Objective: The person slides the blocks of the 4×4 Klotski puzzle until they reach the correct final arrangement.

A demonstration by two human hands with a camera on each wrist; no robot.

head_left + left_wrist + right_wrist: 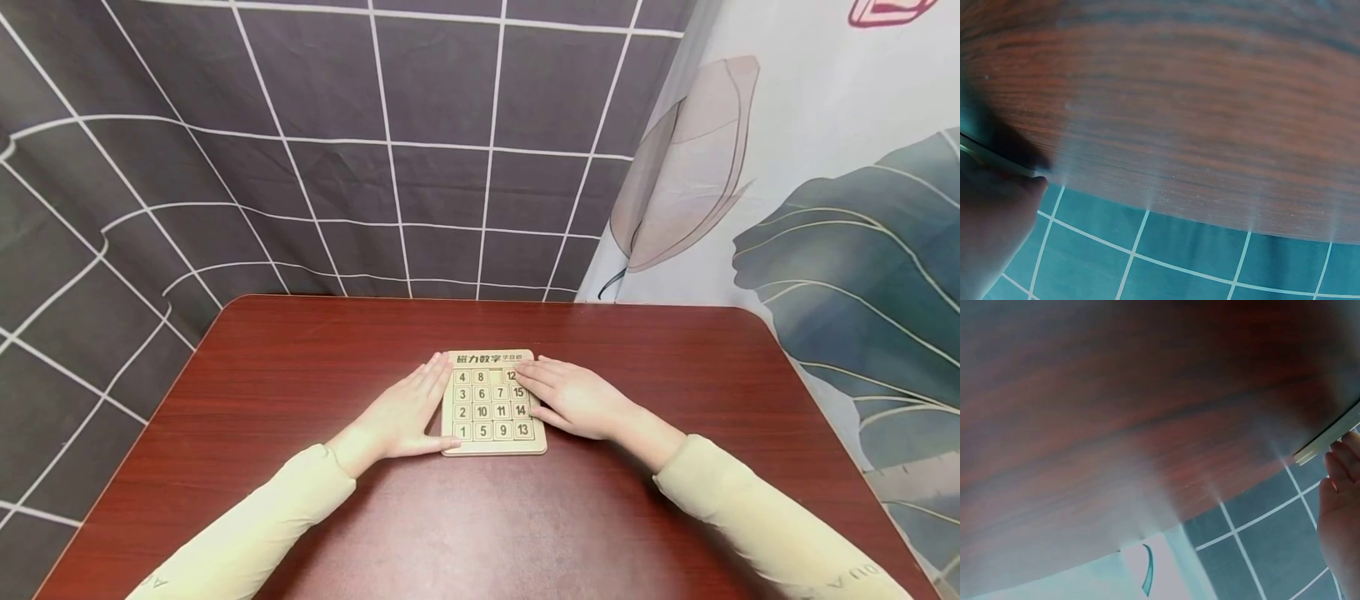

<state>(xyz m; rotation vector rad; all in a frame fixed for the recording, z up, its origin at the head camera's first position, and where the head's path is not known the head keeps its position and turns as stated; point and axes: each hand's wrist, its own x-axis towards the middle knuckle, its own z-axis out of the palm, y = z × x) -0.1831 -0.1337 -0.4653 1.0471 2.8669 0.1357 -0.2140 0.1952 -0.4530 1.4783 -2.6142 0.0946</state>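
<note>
A pale sliding number puzzle (pixel 492 447) lies flat on the table, its dark printed heading at the far edge. In the top row, the 12 tile (pixel 511 376) sits a little left of the column below it, beside a gap (pixel 497 377) to the right of the 8 tile (pixel 481 377). My left hand (pixel 405 412) rests along the puzzle's left side, fingers straight, thumb across the near left corner. My right hand (pixel 577 398) lies at the right side, with extended fingertips touching the 12 tile. Both wrist views show only part of each hand.
The reddish-brown wooden table (pixel 480 525) has rounded far corners. Behind it hangs a dark curtain (pixel 435 183) with a white grid. A white curtain with large leaf prints (pixel 862 267) hangs on the right.
</note>
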